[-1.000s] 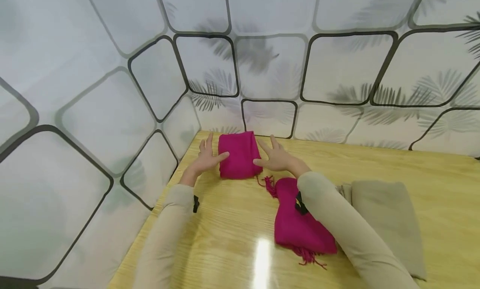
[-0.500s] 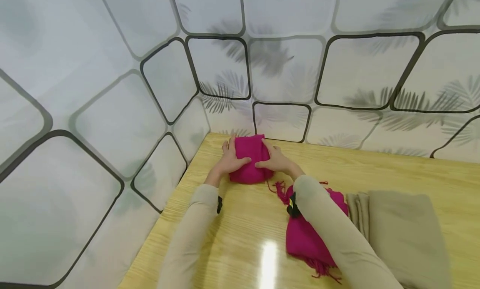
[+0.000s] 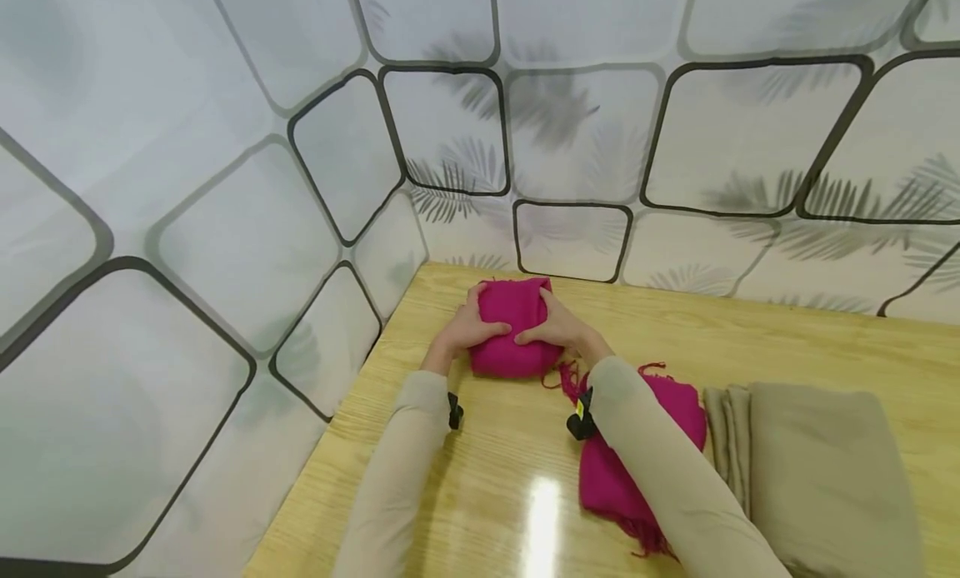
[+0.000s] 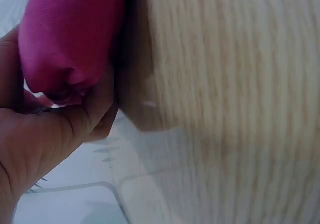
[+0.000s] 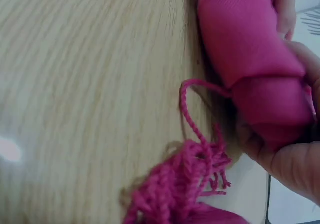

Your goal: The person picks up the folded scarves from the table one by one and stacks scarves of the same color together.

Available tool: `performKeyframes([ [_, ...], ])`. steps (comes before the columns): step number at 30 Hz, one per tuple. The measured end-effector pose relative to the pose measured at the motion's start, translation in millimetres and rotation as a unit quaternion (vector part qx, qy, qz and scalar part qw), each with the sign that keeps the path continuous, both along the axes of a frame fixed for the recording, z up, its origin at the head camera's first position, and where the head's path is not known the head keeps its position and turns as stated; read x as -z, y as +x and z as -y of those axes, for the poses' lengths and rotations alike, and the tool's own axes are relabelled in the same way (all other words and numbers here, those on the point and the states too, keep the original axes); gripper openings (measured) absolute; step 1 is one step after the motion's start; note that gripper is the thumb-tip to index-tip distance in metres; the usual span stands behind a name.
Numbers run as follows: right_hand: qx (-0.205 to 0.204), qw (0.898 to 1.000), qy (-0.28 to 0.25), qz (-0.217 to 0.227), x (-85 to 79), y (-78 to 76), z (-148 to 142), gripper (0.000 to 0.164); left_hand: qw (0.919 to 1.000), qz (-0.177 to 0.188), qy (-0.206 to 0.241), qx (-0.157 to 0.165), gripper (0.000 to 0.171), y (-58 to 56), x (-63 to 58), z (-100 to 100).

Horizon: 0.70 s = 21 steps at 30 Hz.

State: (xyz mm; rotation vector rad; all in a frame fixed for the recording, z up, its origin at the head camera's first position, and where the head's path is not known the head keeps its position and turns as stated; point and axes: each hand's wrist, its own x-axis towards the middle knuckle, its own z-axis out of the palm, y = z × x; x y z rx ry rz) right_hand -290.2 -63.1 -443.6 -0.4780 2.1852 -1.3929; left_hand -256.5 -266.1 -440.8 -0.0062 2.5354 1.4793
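Note:
Near the table's far left corner lies a folded magenta scarf. My left hand grips its left side, thumb on top; in the left wrist view the fingers curl in under the fold. From the right side my right hand holds the same bundle, its thumb also on top. The right wrist view shows the rolled edge of the scarf and fingers tucked beneath its end. A second magenta scarf, folded and fringed, lies partly hidden under my right forearm.
A folded beige cloth lies on the right of the wooden table. Patterned walls rise along the table's back and left edges. Magenta fringe sits close to the right hand.
Both hands, apart from the scarf or barely at its edges a second ago, have come inward and now grip it. The scarf has drawn slightly away from the back wall.

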Motion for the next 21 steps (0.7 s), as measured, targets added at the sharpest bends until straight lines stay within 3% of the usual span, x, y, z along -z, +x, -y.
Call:
performKeyframes([
  [4, 0.004, 1.0, -0.011, 0.018, 1.5, 2.3, -2, 0.115, 0.9954, 0.065, 0.059, 0.04, 0.093, 1.9, -3.1, -1],
  [7, 0.013, 0.999, -0.027, 0.022, 5.7, 3.9, 0, 0.119, 0.9904, 0.098, 0.088, 0.042, 0.092, 4.8, 0.0, 1],
  [12, 0.064, 0.996, -0.051, 0.022, 9.7, 7.3, 3, 0.12, 0.9905, 0.077, 0.113, 0.014, 0.09, 6.6, 6.6, -2],
  [15, 0.092, 0.994, -0.052, 0.001, 10.7, 9.1, 0, 0.112, 0.9923, 0.067, 0.104, 0.008, 0.091, 5.9, 5.2, -8],
  [17, 0.08, 0.995, -0.056, -0.023, 13.4, 9.2, -1, 0.111, 0.9933, 0.067, 0.094, 0.005, 0.091, 6.7, 4.2, -11],
  [21, 0.005, 0.996, -0.052, -0.075, 17.9, 10.4, -5, 0.101, 0.9941, 0.069, 0.084, 0.002, 0.091, 11.0, 4.0, -13],
])
